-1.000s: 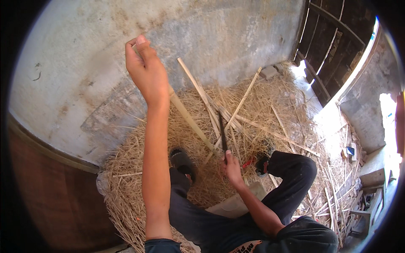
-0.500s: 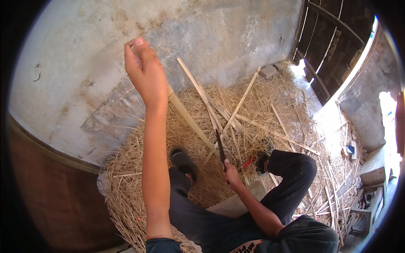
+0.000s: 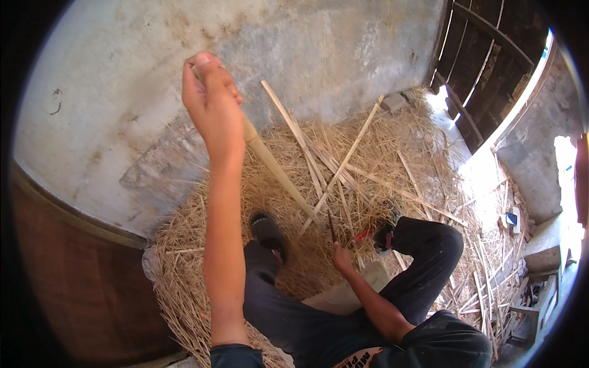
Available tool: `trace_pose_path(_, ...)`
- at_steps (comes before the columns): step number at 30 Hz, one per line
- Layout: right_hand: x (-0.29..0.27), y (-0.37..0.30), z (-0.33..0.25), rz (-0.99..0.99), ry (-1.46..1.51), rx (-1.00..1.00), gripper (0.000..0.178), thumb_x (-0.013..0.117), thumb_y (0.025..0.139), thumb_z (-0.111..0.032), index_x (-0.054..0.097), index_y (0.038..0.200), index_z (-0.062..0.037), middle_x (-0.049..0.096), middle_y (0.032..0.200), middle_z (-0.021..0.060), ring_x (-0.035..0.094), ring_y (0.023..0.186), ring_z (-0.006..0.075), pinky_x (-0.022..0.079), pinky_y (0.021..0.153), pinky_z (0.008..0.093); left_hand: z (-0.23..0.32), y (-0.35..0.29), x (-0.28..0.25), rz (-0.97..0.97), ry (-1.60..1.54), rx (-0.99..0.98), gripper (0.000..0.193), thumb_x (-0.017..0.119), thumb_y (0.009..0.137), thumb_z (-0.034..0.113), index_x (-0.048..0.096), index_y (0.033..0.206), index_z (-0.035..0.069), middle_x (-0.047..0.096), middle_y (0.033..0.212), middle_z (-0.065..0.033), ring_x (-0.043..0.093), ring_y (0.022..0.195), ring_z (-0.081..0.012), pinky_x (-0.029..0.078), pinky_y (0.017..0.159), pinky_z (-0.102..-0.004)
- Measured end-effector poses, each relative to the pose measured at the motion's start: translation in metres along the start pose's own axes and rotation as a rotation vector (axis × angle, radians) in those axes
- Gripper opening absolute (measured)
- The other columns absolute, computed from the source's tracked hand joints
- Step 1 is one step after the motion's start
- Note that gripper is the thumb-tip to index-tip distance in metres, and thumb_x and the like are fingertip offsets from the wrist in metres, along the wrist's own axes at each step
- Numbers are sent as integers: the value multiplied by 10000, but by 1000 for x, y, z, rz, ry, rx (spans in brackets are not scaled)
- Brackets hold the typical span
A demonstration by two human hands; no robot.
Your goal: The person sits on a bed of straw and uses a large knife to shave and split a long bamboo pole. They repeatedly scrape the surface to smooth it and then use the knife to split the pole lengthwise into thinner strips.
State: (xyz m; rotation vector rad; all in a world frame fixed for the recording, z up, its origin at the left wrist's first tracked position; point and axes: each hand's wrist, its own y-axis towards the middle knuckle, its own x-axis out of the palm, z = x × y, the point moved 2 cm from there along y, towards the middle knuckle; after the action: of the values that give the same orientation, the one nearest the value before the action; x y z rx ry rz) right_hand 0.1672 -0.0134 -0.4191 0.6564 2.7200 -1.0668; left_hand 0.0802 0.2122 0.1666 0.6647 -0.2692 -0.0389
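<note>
My left hand [image 3: 211, 98], raised in front of the wall, is closed round the upper end of a bamboo pole [image 3: 273, 162]. The pole slants down to the right, its lower end among the strips and shavings on the floor. Low between my knees, my right hand [image 3: 342, 257] grips the handle of a dark, long-bladed knife [image 3: 332, 227]. The blade points up and away, close to the pole's lower end; I cannot tell whether they touch. Split bamboo strips [image 3: 334, 178] lie crossed just beyond the blade.
Shavings [image 3: 208, 245] cover the floor round my dark sandal [image 3: 268, 233]. A pale block [image 3: 350, 291] sits between my legs. The stained wall [image 3: 307, 49] rises ahead; a dark slatted wooden panel [image 3: 485, 61] stands far right. A small blue-and-white object [image 3: 512, 219] lies at the right.
My right hand has moved down and slightly right, drawing the knife back toward me. My left hand still holds the pole in nearly the same place.
</note>
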Motion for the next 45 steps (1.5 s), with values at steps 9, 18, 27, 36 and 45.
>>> trace_pose_path(9, -34, -86, -138, -187, 687, -307, 476, 436, 1110, -466, 442, 782, -121, 373, 659, -27, 360, 558, 84, 314, 521, 288, 40, 1, -54, -124, -219, -131, 425, 462, 1114, 400, 382, 763, 175, 248, 587, 80, 194, 482, -60, 185, 449, -249)
trace_pose_path(18, -53, -120, -159, -160, 601, -300, 507, 414, 1114, -481, 484, 783, -103, 423, 608, -28, 383, 497, 83, 300, 475, 279, 27, 7, -64, -479, -557, -342, 450, 408, 1129, 343, 335, 713, 191, 203, 485, 74, 113, 396, -64, 114, 372, -271)
trace_pose_path(27, -12, -92, -111, 13, 135, -480, 582, 368, 1111, -497, 525, 765, -56, 485, 622, 24, 450, 537, 148, 378, 540, 342, 30, -4, -36, -584, -566, -341, 439, 426, 1116, 311, 338, 702, 194, 225, 475, 78, 124, 378, -57, 115, 352, -260)
trace_pose_path(36, -71, -165, -228, -1, 637, -596, 542, 352, 1121, -497, 468, 783, -89, 413, 585, -21, 378, 490, 83, 307, 459, 291, 27, 1, -35, -547, -524, -364, 433, 464, 1085, 320, 345, 688, 195, 235, 470, 76, 131, 381, -65, 123, 361, -265)
trace_pose_path(45, -35, -67, -113, 74, 196, -287, 577, 404, 1109, -480, 481, 721, -59, 431, 593, 20, 412, 544, 148, 351, 538, 357, 20, 4, -35, -701, -638, -421, 418, 465, 1057, 294, 327, 675, 198, 225, 467, 71, 130, 384, -73, 115, 370, -282)
